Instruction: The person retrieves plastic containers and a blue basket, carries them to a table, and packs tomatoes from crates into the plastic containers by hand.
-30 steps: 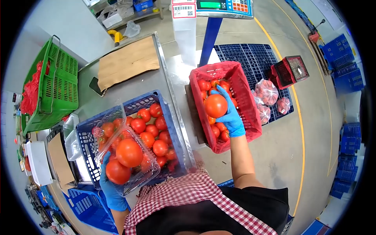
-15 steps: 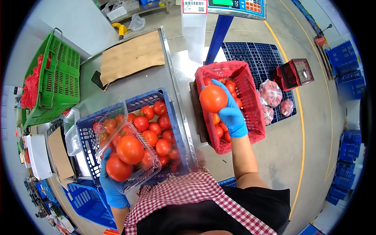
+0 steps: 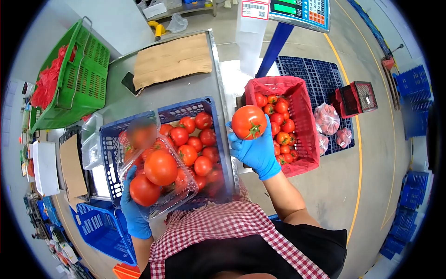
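My left hand [image 3: 133, 209], in a blue glove, grips the near left edge of an open clear plastic container [image 3: 179, 197]. Two large tomatoes [image 3: 160, 167] lie in it, above a blue crate [image 3: 109, 160] of loose tomatoes. In my gloved right hand [image 3: 255, 149] rests a large red tomato [image 3: 249, 122], its green stem end facing the camera. That hand is between the blue crate and a red-lined crate [image 3: 306, 125] holding smaller tomatoes.
Cardboard [image 3: 174, 60] and a phone [image 3: 130, 83] lie on the metal table [image 3: 172, 93]. A green crate [image 3: 88, 69] stands left. Behind the red-lined crate is a scale [image 3: 302, 11]; bagged tomatoes [image 3: 327, 118] sit on a blue pallet [image 3: 309, 67].
My right hand has lifted the tomato out from over the red-lined crate and moved left with it, turning it so its stem end shows. My left hand still holds the container.
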The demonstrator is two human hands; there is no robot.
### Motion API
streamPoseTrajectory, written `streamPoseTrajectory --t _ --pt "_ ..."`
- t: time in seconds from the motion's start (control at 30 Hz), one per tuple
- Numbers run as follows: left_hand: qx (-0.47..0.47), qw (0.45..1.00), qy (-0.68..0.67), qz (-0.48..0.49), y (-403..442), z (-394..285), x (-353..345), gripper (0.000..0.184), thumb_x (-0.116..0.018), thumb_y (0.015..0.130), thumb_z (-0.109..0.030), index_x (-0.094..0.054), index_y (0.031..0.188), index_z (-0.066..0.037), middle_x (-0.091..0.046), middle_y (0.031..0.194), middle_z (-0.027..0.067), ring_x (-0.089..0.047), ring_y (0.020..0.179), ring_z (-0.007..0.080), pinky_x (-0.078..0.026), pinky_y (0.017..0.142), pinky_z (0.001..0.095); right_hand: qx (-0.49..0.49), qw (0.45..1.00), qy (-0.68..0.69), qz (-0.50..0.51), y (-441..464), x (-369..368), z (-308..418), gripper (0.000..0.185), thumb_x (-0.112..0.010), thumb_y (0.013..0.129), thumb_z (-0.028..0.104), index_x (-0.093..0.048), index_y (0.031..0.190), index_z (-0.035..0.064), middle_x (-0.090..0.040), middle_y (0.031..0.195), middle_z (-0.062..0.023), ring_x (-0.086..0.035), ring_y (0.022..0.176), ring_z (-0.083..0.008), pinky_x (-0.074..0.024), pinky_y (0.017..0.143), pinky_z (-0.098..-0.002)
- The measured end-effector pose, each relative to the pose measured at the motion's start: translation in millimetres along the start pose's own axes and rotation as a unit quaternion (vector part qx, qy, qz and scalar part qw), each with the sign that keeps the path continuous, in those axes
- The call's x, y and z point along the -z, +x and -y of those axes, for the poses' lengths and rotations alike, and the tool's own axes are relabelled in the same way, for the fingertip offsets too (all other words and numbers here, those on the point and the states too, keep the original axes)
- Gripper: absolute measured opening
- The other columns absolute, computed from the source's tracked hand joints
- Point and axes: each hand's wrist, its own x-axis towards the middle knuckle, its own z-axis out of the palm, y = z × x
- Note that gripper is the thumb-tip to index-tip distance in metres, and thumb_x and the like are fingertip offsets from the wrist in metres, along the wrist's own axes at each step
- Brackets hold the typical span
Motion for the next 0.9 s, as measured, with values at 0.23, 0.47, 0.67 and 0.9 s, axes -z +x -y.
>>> streamPoseTrajectory --t 0.23,0.47,0.67,0.9 --pt "-0.033 0.999 -0.023 -0.008 -1.5 -6.8 31.5 0.041 -0.043 0.095 -0.027 -0.047 0.13 -0.005 -0.047 0.132 0.0134 -0.051 0.118 0.0285 -0.044 0.098 0.0454 0.078 0.485 -0.866 -0.087 21.5 -39.9 -60.8 0.071 -0.076 0.068 0.033 -0.047 0.127 0.0042 -0.058 0.117 -0.0183 -0.057 0.11 -0.031 -0.0453 0.092 -0.0424" --pt "-0.004 0.997 0.028 0.074 -9.2 -11.6 2.0 0.045 -0.045 0.095 -0.034 -0.045 0.131 -0.007 -0.048 0.13 0.0126 -0.054 0.115 0.0298 -0.048 0.094 0.0472 0.06 0.212 -0.973 0.07 36.4 3.3 -92.7 0.066 -0.071 0.07 0.029 -0.047 0.127 0.0039 -0.058 0.104 -0.0157 -0.057 0.096 -0.0306 -0.0447 0.084 -0.0423" --pt "0.056 0.983 0.081 0.156 -1.3 7.9 -25.9 0.044 -0.046 0.096 -0.034 -0.045 0.131 -0.007 -0.049 0.126 0.0099 -0.054 0.113 0.0233 -0.048 0.094 0.0389 -0.075 0.802 -0.573 -0.153 -6.7 -81.1 -58.0 0.055 -0.052 0.093 0.033 -0.038 0.14 0.0082 -0.062 0.103 -0.0091 -0.061 0.085 -0.014 -0.0508 0.067 -0.0267" --pt "0.158 0.923 0.17 0.308 16.5 42.6 -69.9 0.049 -0.045 0.097 -0.032 -0.039 0.136 -0.004 -0.043 0.136 0.0106 -0.047 0.121 0.023 -0.038 0.103 0.0354 -0.181 0.736 -0.634 -0.152 -76.6 -82.8 -27.0 0.067 -0.057 0.081 0.009 -0.031 0.143 0.0081 -0.055 0.12 -0.0072 -0.057 0.092 -0.0112 -0.0513 0.069 -0.0235"
